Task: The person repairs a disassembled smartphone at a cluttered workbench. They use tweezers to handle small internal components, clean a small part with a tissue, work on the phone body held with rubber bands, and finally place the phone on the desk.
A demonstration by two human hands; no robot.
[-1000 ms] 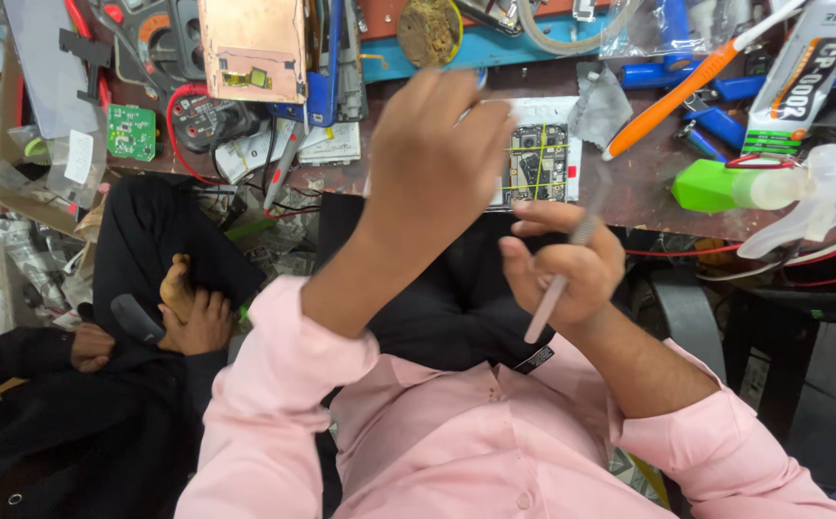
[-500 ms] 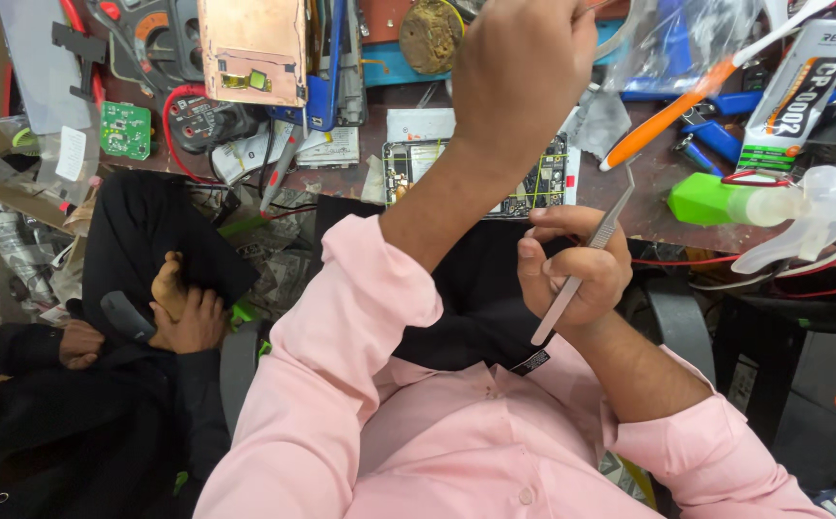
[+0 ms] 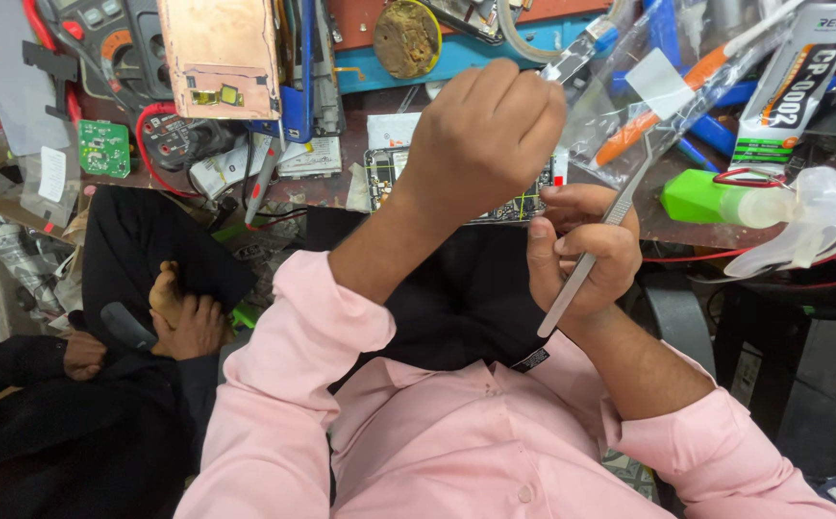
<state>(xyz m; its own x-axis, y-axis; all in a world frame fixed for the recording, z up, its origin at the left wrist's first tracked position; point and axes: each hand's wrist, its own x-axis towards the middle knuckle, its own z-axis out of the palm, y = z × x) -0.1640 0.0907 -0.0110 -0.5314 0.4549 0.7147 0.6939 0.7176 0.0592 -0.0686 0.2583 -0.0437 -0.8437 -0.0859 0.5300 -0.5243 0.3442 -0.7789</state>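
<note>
Tweezers [image 3: 586,255], long and silver, sit gripped in your right hand [image 3: 581,252], slanting from its palm up toward the bench [image 3: 336,187]. Your left hand [image 3: 483,135] is curled into a loose fist above a dark circuit board [image 3: 524,205] at the bench edge; you cannot tell whether it holds anything. A green bottle [image 3: 716,199] lies to the right, well apart. Another person's hand [image 3: 187,322] rests on black cloth at lower left.
</note>
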